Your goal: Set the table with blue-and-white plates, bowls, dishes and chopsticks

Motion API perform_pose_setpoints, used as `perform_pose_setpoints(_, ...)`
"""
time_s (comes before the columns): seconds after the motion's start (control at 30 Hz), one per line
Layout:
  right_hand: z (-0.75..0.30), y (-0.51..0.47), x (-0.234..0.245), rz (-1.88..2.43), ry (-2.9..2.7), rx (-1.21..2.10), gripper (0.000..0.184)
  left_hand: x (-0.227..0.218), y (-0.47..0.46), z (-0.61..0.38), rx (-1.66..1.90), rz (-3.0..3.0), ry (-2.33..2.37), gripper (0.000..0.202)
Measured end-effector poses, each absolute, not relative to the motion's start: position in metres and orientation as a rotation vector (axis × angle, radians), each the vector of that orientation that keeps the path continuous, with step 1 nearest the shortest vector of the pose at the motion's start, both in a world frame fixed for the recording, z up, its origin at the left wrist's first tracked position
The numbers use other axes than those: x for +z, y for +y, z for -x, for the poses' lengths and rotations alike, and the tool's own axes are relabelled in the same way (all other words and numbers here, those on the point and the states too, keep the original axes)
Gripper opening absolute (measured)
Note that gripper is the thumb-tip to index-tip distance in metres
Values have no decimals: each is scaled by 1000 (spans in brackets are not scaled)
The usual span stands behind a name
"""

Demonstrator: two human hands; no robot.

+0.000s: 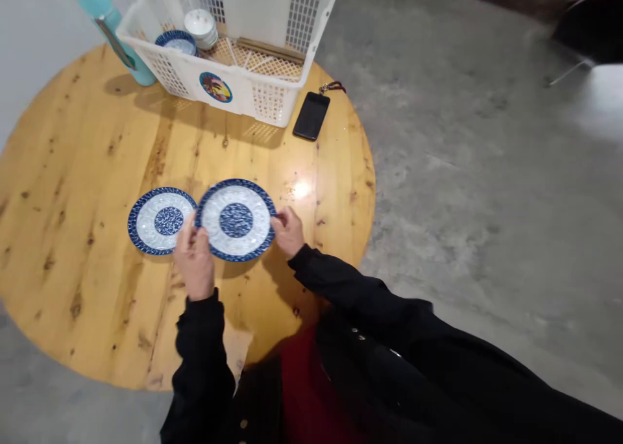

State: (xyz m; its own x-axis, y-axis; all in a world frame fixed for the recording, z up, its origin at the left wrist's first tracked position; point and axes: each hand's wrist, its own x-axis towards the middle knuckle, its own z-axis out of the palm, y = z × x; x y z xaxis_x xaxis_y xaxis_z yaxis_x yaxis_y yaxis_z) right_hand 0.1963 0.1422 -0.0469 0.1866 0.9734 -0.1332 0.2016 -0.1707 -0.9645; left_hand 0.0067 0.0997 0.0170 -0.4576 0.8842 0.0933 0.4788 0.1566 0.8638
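Observation:
A blue-and-white patterned plate (236,220) is held a little above the round wooden table (87,171). My left hand (195,259) pinches its left rim and my right hand (288,231) pinches its right rim. Both hands are closed on the plate's edges. A second, matching plate (160,221) lies flat on the table just to the left, its right edge slightly under the held plate.
A white plastic basket (233,48) stands at the table's far side, holding a blue-rimmed bowl (178,42) and stacked white cups (201,27). A teal bottle (109,25) stands left of it, a black phone (311,115) right of it. Grey concrete floor surrounds the table.

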Motion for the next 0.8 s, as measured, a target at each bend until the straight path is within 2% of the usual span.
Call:
perform_pose_setpoints(0.13,-274,123,-63,1756,-1119,940,9,-19,98,-75,1175,-962,1698,54)
perform_pose_setpoints(0.3,-316,118,-72,1841,-1098,888,13,-52,103,-107,1053,-821,1655,54)
perform_pose_setpoints(0.53,-329,122,-78,1819,-1114,923,14,-60,112,-116,1037,-840,1682,55)
perform_pose_setpoints(0.8,-344,131,-86,1808,-1154,889,9,-65,118,-126,1143,-812,1587,45)
